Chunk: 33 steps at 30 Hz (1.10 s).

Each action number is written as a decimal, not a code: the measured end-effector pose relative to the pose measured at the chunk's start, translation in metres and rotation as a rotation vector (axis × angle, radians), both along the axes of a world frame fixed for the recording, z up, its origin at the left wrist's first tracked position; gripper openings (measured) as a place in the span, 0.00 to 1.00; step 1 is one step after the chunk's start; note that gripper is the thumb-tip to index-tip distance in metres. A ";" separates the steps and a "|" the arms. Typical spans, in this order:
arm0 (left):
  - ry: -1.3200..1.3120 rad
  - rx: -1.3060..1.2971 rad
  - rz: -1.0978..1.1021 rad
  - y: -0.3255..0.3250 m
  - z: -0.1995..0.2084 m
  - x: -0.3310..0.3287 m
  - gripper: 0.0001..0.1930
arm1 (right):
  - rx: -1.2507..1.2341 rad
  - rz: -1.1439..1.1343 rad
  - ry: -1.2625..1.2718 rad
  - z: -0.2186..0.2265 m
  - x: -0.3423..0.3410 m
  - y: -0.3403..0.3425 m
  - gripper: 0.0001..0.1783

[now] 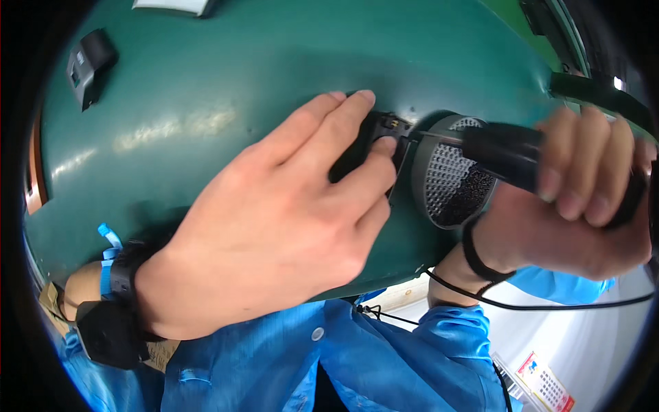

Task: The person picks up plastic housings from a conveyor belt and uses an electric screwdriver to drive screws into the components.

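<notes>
A small black plastic part with gold contacts [390, 125] lies on the green table. My left hand [274, 226] holds it down, with fingers bent over it and much of it hidden beneath. My right hand [583, 185], a little blurred, is wrapped round a black electric screwdriver [504, 151]. The screwdriver is tilted almost flat, and its thin metal shaft points left, with the tip at the edge of the black part. Just below the shaft stands a round grey tray with a perforated plate [443, 168]; small black screws [473, 189] are heaped on one side of it.
A black and grey plastic piece [89, 65] lies on the green tabletop [226, 62] at the far left. A white object [171, 5] shows at the top edge. A black cable [549, 305] runs across below my right wrist.
</notes>
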<state>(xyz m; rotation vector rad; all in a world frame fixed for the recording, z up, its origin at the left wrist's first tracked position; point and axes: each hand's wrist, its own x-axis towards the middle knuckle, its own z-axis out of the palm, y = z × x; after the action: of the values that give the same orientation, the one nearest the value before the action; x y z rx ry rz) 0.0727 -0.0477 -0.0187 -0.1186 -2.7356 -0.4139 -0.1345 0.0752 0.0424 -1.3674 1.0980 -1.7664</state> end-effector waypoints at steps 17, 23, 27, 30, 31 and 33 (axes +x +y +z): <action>0.080 0.152 -0.168 -0.055 0.001 -0.016 0.22 | 0.042 -0.014 -0.007 0.016 -0.006 -0.010 0.19; 0.099 0.185 -0.176 -0.057 0.001 -0.016 0.22 | 0.032 -0.036 -0.022 0.013 -0.001 -0.013 0.18; 0.104 0.216 -0.175 -0.057 -0.004 -0.015 0.22 | 0.031 -0.045 -0.031 0.010 0.002 -0.015 0.17; 0.113 0.253 -0.175 -0.057 -0.007 -0.015 0.22 | 0.030 -0.053 -0.035 0.008 0.004 -0.015 0.16; 0.128 0.264 -0.177 -0.056 -0.009 -0.015 0.22 | 0.025 -0.057 -0.040 0.007 0.004 -0.014 0.16; 0.140 0.275 -0.173 -0.052 -0.013 -0.015 0.22 | 0.019 -0.064 -0.041 0.005 0.005 -0.013 0.16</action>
<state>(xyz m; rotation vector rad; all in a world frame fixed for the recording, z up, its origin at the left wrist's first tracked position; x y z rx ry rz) 0.0582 -0.0993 -0.0321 -0.2996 -2.5116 -0.7931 -0.1297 0.0625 0.0475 -1.2918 1.1451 -1.8168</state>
